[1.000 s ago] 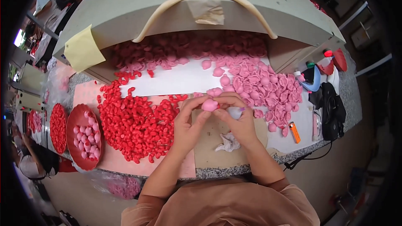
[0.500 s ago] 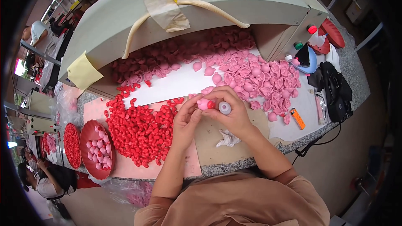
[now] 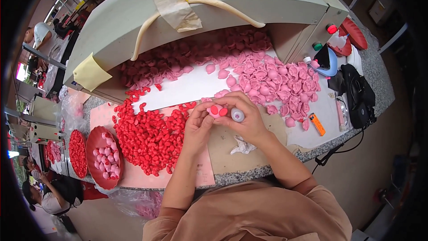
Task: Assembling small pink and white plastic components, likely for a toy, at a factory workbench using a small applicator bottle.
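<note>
Between the fingertips of both hands sits a small rounded pink piece [image 3: 214, 108] with two red oval faces turned up. My left hand [image 3: 199, 124] pinches it from the left side. My right hand [image 3: 249, 122] is closed round a small whitish bottle [image 3: 237, 115], its round end pointing up, and its fingertips also touch the pink piece. Left of my hands lies a heap of small glossy red pieces [image 3: 151, 138]. Beyond them, a pile of pink cup-like shells [image 3: 276, 85] spreads on the white sheet [image 3: 178, 90].
A grey-green hooded machine [image 3: 249, 9] arches over the far side. A red tray [image 3: 96, 169] of pink balls stands left. Crumpled white tissue [image 3: 243, 146] lies near my right wrist. An orange lighter [image 3: 317, 125] and black bag [image 3: 359, 98] lie right. Other people work at far left.
The pink piece has turned in my fingers and now shows two red ovals where one red part showed before. The bottle has shifted very slightly; my hands stay in the same place.
</note>
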Demonstrator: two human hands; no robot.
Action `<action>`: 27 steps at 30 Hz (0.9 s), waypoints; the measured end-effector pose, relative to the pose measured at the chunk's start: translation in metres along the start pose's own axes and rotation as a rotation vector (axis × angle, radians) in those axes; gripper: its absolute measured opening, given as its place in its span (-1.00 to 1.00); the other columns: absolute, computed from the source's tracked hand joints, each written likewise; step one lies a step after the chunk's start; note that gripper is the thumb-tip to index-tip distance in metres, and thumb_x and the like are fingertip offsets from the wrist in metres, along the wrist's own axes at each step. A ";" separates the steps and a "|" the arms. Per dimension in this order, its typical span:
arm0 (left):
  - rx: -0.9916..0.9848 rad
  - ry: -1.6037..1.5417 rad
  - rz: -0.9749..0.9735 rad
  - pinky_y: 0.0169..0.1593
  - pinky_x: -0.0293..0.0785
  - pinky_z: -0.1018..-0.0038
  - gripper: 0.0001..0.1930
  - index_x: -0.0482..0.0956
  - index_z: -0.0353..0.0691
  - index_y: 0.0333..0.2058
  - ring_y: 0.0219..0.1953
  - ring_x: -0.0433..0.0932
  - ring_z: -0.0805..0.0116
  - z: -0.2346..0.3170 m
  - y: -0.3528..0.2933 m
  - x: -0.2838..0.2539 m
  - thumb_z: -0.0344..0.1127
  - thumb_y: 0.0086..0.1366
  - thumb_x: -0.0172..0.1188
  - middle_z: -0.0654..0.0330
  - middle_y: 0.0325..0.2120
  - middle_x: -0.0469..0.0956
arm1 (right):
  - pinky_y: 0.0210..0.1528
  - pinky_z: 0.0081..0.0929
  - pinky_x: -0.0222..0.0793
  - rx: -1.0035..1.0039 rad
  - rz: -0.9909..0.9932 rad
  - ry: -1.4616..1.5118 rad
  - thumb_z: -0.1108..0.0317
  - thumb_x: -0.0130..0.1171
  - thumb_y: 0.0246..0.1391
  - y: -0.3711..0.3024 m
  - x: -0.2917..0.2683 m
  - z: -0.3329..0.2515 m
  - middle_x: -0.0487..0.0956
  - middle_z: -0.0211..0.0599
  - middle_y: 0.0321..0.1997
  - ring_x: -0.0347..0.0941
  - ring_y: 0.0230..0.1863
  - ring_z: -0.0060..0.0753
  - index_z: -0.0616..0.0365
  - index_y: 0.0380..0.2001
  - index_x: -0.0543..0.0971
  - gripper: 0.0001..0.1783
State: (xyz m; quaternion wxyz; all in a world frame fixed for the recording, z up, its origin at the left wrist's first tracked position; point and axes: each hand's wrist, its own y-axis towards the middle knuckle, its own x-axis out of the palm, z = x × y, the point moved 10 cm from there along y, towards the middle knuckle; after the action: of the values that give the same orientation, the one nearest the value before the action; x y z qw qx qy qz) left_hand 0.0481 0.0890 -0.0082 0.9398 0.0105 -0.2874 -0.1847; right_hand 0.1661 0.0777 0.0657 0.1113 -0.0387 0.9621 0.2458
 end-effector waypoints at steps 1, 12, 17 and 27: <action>0.004 -0.014 0.011 0.07 0.32 0.51 -0.67 0.31 -0.27 0.01 0.00 0.39 0.43 -0.001 -0.001 -0.001 -0.42 0.28 0.07 0.17 -0.06 0.41 | -0.08 -0.48 0.33 0.020 0.023 0.030 0.39 0.37 -0.19 -0.001 -0.001 0.002 0.44 -0.29 -0.19 0.40 -0.14 -0.37 0.14 -0.20 0.56 -0.61; -0.016 -0.054 0.051 0.11 0.27 0.47 -0.65 0.30 -0.26 0.01 0.02 0.36 0.42 -0.010 -0.006 -0.001 -0.32 0.29 0.08 0.18 -0.06 0.40 | -0.18 -0.47 0.39 -0.136 0.080 -0.122 0.36 0.39 -0.22 -0.004 -0.001 -0.012 0.47 -0.26 -0.24 0.44 -0.21 -0.34 0.13 -0.22 0.57 -0.61; -0.021 -0.056 0.077 0.11 0.25 0.48 -0.64 0.30 -0.25 0.02 0.02 0.36 0.42 -0.013 -0.007 -0.003 -0.28 0.30 0.08 0.19 -0.06 0.39 | -0.20 -0.47 0.39 -0.150 0.090 -0.134 0.36 0.39 -0.23 -0.004 -0.002 -0.012 0.47 -0.25 -0.24 0.44 -0.22 -0.33 0.14 -0.23 0.57 -0.61; -0.033 -0.080 0.085 0.10 0.24 0.47 -0.62 0.29 -0.22 0.02 0.01 0.35 0.43 -0.015 -0.008 0.000 -0.22 0.29 0.10 0.20 -0.06 0.39 | -0.20 -0.47 0.38 -0.139 0.078 -0.131 0.36 0.39 -0.24 -0.004 -0.002 -0.012 0.47 -0.24 -0.25 0.44 -0.23 -0.31 0.17 -0.23 0.56 -0.59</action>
State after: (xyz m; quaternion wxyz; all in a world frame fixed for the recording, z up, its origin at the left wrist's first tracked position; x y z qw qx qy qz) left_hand 0.0533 0.0800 -0.0222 0.9346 -0.0245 -0.3218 -0.1497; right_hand 0.1661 0.0687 0.0742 0.1613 0.0074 0.9343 0.3179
